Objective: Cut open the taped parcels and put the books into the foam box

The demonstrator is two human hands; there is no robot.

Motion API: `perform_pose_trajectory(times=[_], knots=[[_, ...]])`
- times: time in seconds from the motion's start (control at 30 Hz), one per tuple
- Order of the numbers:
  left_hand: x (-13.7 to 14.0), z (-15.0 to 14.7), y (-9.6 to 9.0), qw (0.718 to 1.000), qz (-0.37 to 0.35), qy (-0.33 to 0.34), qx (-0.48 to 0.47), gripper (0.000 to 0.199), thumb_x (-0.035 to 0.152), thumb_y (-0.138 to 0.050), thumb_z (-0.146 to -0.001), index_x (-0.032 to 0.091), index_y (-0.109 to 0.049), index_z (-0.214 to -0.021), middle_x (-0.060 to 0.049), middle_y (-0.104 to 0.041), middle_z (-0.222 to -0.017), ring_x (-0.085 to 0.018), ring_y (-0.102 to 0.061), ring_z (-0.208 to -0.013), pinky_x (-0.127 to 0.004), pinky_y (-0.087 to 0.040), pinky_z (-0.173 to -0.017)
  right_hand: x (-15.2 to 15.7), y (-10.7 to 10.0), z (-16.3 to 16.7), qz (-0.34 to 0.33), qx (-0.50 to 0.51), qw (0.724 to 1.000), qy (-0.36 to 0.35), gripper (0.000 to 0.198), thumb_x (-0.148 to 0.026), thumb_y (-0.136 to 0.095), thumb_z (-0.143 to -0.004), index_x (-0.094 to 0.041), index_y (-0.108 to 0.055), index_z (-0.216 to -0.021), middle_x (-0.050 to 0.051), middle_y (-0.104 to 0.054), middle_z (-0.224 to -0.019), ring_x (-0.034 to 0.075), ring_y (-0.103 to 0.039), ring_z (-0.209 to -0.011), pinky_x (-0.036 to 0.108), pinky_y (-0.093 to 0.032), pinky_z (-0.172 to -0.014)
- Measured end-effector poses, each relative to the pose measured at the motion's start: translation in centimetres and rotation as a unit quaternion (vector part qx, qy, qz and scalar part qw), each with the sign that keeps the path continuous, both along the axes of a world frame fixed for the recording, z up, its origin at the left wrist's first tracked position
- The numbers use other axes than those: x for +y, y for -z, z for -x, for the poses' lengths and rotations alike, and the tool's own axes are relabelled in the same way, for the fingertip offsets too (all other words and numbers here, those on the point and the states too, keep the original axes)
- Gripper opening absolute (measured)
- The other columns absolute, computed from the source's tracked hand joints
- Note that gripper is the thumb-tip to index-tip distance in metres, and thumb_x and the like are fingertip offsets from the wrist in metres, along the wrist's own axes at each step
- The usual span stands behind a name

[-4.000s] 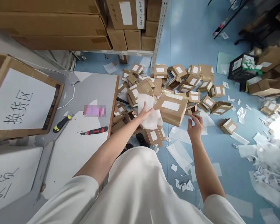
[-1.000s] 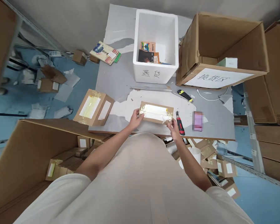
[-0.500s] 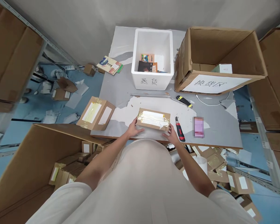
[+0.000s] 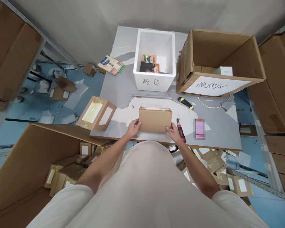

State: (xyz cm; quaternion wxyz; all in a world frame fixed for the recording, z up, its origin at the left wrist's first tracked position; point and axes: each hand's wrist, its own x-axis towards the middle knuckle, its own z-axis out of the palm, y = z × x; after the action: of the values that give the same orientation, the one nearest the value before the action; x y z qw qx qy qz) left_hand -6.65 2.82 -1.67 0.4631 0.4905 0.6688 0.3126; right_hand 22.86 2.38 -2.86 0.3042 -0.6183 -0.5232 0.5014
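Wall and table: Plain grey wall (image 4: 85, 19) behind; before you, a grey table (image 4: 224, 136) with a torn white covering patch.
Carton: Small flat brown cardboard carton (image 4: 155, 121) at the near middle of the table, between your hands, plain broad face towards you, white-and-tape strip along its far edge. You cannot tell whether its underside touches the table.
Left hand: Your left hand (image 4: 134, 128) grips the carton's left end.
Right hand: Your right hand (image 4: 174, 133) grips its near right corner, thumb on the plain face.
Cutters: Red-and-black utility knife (image 4: 181, 131) just beside your right hand; yellow-and-black cutter (image 4: 185, 103) farther back.
Right side: Pink rectangular item (image 4: 199, 129), blurred.
Left side: Tape-sealed brown cardboard parcel (image 4: 95, 114) near the table's left edge; books (image 4: 110, 65) behind it.
Far side: White foam box (image 4: 161, 85) holding books, beside a large open brown cardboard box (image 4: 185, 72) with a white paper sign.
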Motion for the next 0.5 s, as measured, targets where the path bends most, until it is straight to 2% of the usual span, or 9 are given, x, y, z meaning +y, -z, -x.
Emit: perform_pose_trajectory(times=[0.1, 0.2, 0.33, 0.5], knots=[[0.8, -0.3, 0.4, 0.998, 0.004, 0.016, 0.067, 0.043, 0.04, -0.048, -0.088, 0.014, -0.063, -0.119, -0.011, -0.063, -0.103, -0.02, -0.061, -0.092, -0.035, -0.047, -0.09, 0.5, -0.7, 0.3, 0.007, -0.082, 0.996, -0.014, 0.047, -0.049, -0.051, -0.083, -0.017, -0.055, -0.117, 0.013, -0.065, -0.111, 0.024, -0.062, -0.095, 0.042, -0.048, -0.088], [1.5, -0.6, 1.1, 0.997, 0.01, 0.015, 0.081, 0.044, 0.041, -0.045, -0.09, 0.013, -0.065, -0.117, -0.011, -0.063, -0.099, -0.021, -0.061, -0.089, -0.037, -0.046, -0.09, 0.8, -0.7, 0.5, 0.037, -0.127, 0.991, -0.021, 0.046, -0.053, -0.047, -0.085, -0.017, -0.06, -0.108, 0.012, -0.067, -0.102, 0.024, -0.062, -0.088, 0.041, -0.049, -0.084], [1.5, -0.3, 1.8, 0.996, 0.016, 0.029, 0.082, 0.043, 0.041, -0.044, -0.09, 0.014, -0.066, -0.115, -0.011, -0.066, -0.096, -0.024, -0.059, -0.095, -0.039, -0.044, -0.093, 0.5, 0.3, 0.4, 0.041, -0.102, 0.994, -0.017, 0.051, -0.057, -0.046, -0.085, -0.018, -0.059, -0.117, 0.011, -0.067, -0.108, 0.023, -0.061, -0.096, 0.04, -0.048, -0.089], [0.6, 0.4, 3.0, 1.0, 0.018, 0.004, 0.022, 0.044, 0.037, -0.037, -0.092, 0.016, -0.062, -0.121, -0.011, -0.064, -0.119, -0.023, -0.055, -0.115, -0.04, -0.04, -0.102, -0.3, 1.8, -0.6, 0.051, -0.046, 0.997, 0.034, 0.052, -0.057, -0.038, -0.089, -0.023, -0.058, -0.124, 0.009, -0.065, -0.119, 0.024, -0.059, -0.109, 0.043, -0.048, -0.094]])
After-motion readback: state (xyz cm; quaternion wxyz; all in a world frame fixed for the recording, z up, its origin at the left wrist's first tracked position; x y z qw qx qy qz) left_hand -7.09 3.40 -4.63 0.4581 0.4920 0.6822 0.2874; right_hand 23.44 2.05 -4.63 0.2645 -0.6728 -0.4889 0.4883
